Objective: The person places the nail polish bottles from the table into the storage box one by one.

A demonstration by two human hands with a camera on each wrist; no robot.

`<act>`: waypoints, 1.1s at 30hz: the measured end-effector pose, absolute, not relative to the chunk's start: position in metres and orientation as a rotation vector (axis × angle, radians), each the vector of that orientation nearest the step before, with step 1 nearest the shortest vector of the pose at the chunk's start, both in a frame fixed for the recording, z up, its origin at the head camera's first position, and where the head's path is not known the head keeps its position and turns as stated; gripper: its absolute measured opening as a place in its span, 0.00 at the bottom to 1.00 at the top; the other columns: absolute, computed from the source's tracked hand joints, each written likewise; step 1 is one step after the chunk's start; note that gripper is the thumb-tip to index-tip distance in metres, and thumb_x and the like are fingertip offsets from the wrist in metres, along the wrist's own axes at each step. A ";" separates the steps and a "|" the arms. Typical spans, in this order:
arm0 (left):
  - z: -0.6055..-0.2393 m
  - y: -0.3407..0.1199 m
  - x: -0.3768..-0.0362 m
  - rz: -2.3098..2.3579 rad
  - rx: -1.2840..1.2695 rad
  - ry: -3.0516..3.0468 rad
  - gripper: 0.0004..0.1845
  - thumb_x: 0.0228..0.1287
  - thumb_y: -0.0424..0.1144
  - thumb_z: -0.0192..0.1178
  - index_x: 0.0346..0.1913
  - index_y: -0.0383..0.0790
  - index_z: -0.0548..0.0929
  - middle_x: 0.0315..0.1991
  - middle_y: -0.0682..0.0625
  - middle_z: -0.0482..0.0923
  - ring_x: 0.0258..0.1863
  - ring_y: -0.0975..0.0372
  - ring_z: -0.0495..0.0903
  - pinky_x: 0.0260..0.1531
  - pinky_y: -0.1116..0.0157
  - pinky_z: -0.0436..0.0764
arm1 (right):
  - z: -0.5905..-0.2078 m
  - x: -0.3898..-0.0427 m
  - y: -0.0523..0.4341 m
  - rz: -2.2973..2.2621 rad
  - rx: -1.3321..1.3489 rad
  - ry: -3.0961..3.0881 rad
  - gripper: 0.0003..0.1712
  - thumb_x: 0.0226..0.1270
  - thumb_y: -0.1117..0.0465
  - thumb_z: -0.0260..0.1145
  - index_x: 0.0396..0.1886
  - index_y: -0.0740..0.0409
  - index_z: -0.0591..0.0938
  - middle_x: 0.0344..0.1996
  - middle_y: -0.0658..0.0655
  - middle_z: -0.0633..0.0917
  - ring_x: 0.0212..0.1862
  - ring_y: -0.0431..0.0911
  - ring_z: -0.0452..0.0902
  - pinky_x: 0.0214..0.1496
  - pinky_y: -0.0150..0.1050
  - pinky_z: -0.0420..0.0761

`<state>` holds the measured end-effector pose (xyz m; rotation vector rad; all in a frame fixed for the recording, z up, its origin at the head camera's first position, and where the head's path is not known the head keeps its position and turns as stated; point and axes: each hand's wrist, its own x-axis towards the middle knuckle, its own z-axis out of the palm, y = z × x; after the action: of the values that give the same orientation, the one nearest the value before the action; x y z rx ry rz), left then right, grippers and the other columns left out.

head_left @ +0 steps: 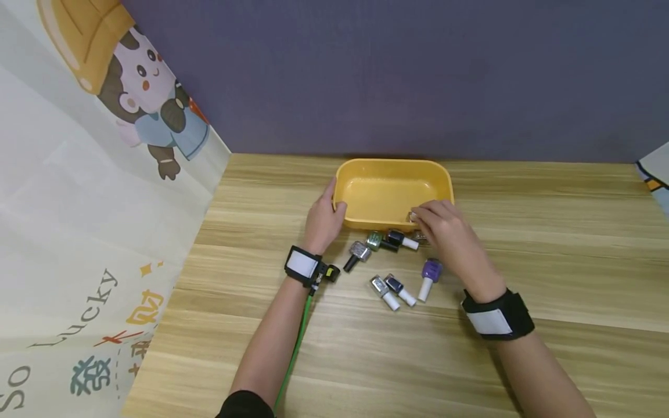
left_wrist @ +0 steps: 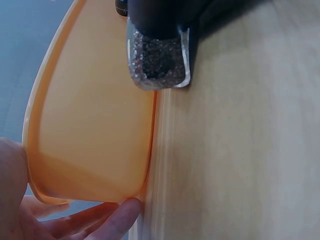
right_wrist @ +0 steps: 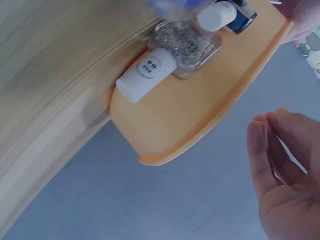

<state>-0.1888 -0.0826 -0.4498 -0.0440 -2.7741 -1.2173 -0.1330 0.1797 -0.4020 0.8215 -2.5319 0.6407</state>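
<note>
Yellow basin (head_left: 384,194): left hand (head_left: 322,223) grips its left end; right hand (head_left: 446,232) seems to pinch one small bottle (head_left: 412,217) between fingers just inside the front rim; at least seven polish bottles (head_left: 394,284) are left in front.

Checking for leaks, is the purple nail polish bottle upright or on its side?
On its side: the purple nail polish bottle lies on the table, white cap pointing toward the person.
</note>
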 end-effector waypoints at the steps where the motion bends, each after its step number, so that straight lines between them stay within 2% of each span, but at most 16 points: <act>1: -0.450 -0.083 -0.189 -1.218 -0.046 -2.772 0.34 0.70 0.43 0.48 0.78 0.44 0.57 0.20 0.48 0.69 0.11 0.63 0.63 0.12 0.65 0.67 | -0.402 -0.133 0.179 0.644 0.825 -2.532 0.11 0.62 0.71 0.69 0.45 0.70 0.85 0.42 0.63 0.85 0.44 0.55 0.79 0.46 0.48 0.82; 15: -0.451 -0.083 -0.189 -1.203 -0.035 -2.778 0.34 0.70 0.43 0.48 0.78 0.44 0.58 0.22 0.47 0.69 0.12 0.63 0.63 0.14 0.65 0.67 | -0.404 -0.127 0.174 0.698 0.853 -2.566 0.10 0.62 0.70 0.69 0.42 0.69 0.86 0.41 0.63 0.86 0.44 0.55 0.79 0.47 0.49 0.82; 22: -0.449 -0.083 -0.189 -1.225 -0.047 -2.768 0.34 0.70 0.44 0.47 0.78 0.44 0.57 0.20 0.48 0.69 0.11 0.63 0.62 0.12 0.65 0.67 | -0.405 -0.125 0.173 0.704 0.848 -2.586 0.09 0.62 0.67 0.70 0.41 0.67 0.86 0.41 0.63 0.86 0.44 0.55 0.81 0.49 0.50 0.81; 33: -0.450 -0.083 -0.188 -1.225 -0.044 -2.769 0.34 0.70 0.43 0.48 0.78 0.43 0.57 0.24 0.46 0.71 0.12 0.63 0.63 0.13 0.65 0.68 | -0.409 -0.123 0.171 0.683 0.890 -2.629 0.08 0.60 0.69 0.71 0.40 0.67 0.87 0.45 0.66 0.87 0.50 0.59 0.83 0.55 0.54 0.81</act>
<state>-0.1883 -0.0825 -0.4497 -0.0438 -2.7686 -1.2246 -0.1225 0.1714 -0.4090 0.8897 -2.6289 0.6828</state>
